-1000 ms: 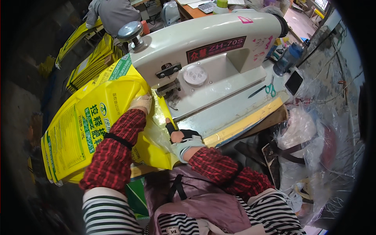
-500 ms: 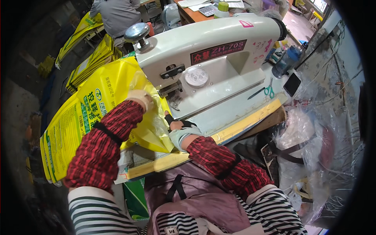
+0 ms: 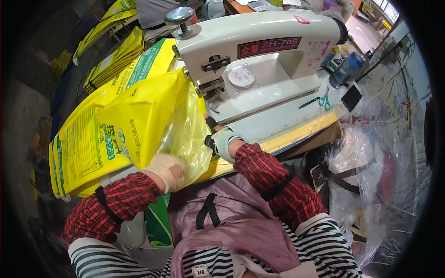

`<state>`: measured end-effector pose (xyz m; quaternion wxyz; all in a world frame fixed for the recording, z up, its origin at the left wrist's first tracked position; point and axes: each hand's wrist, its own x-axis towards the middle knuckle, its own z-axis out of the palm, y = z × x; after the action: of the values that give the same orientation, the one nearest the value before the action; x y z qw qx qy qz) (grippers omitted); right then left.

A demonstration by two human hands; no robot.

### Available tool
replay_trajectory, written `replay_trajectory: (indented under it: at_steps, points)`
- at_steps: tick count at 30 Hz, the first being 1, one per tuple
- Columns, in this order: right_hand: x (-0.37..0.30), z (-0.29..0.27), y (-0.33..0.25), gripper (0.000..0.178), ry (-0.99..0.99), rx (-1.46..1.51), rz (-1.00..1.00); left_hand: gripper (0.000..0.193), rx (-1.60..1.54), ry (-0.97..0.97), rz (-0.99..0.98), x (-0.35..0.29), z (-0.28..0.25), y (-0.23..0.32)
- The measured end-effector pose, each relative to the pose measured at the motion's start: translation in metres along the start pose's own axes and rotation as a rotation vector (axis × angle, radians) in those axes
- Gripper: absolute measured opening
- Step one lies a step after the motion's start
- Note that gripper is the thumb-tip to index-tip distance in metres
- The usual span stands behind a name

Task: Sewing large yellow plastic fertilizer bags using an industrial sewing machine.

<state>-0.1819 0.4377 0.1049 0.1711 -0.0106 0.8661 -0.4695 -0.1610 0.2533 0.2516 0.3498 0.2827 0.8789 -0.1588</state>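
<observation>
A printed yellow plastic bag point(image 3: 139, 125) with a clear liner point(image 3: 187, 123) at its right side bulges up over other yellow bags, left of a white sewing machine point(image 3: 264, 37). My left hand point(image 3: 164, 172), in a pale glove and blurred, is closed at the bag's near edge; its fingertips are hidden. My right hand point(image 3: 222, 140) wears a pale glove with black finger covers. Its fingers hold the liner's right edge, just in front of the machine's needle end. Under the raised bag, a flat yellow bag with a green band point(image 3: 144, 67) shows.
Teal scissors point(image 3: 325, 100), a dark pen point(image 3: 308, 102) and a phone point(image 3: 351, 98) lie on the table's right, near a blue bottle point(image 3: 348, 69). Stacked yellow bags point(image 3: 116, 58) stand at far left, by a seated person point(image 3: 157, 11). Clear plastic point(image 3: 357, 153) heaps at right.
My left hand has come down toward me from the bag's middle, and the bag's top layer has buckled upward. More liner shows. My right hand stays by the bag's right edge.
</observation>
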Motion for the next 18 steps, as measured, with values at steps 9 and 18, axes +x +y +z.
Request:
replay_trajectory:
  at_steps: [9, 18]
  points:
    - [0.038, 0.044, 0.032, 0.07, -0.176, -0.188, 0.147, 0.027, -0.668, 0.091, 0.174, -0.007, 0.023, 0.007]
    - [0.007, 0.048, 0.01, 0.068, -0.195, -0.517, -0.067, 0.014, -0.396, 0.545, 0.249, -0.006, 0.011, -0.039]
